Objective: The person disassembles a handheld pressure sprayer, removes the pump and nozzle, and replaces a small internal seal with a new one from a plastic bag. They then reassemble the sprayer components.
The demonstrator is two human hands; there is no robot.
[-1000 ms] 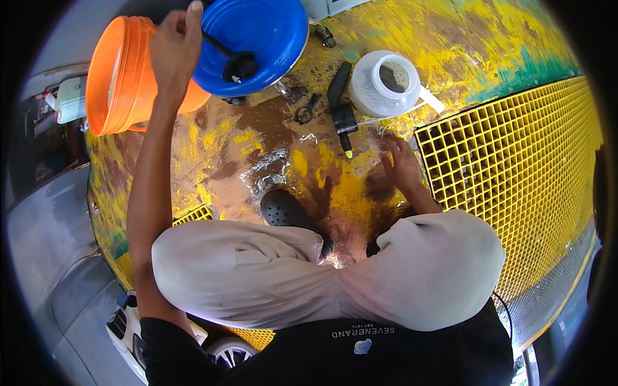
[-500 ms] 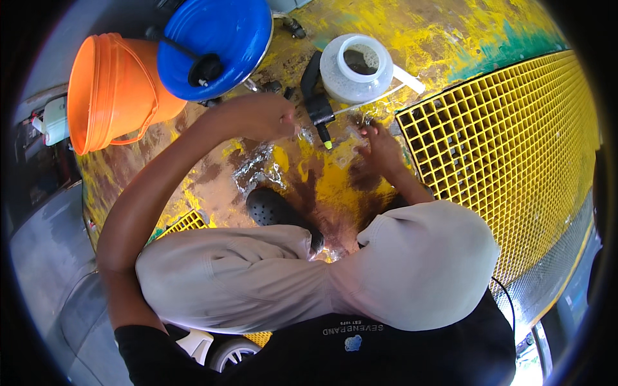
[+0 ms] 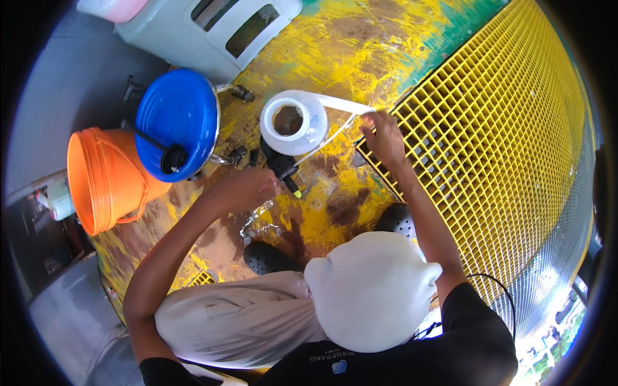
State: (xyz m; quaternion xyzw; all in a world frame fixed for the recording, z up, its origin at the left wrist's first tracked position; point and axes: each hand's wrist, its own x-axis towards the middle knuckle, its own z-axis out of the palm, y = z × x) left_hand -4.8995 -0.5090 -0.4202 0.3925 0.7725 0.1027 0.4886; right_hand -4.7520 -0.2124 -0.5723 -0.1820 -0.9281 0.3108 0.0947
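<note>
At the far left of my head view, an orange bucket [image 3: 106, 183] lies tilted on its side, mouth facing left. Just right of it stands a stool with a round blue seat [image 3: 183, 112], a black long-stemmed piece [image 3: 172, 157] resting on it. A pale grey plastic piece with slots [image 3: 215, 45] is beyond.

Near the middle, I see the left hand [image 3: 241, 191] with its fingers curled, right beside a black nozzle assembly [image 3: 280, 165] with a yellow-green tip; I cannot tell whether it grips anything. The nozzle assembly lies on the paint-worn floor [image 3: 335, 206], against the near side of a translucent white container [image 3: 313, 130], which has its round mouth uncovered.

A flat white strip [image 3: 340, 103] reaches rightward from the container to the right hand [image 3: 385, 138]. Those fingers are bent at the strip's end; I cannot tell whether they are closed on it. Yellow grating [image 3: 489, 167] fills the far right.
</note>
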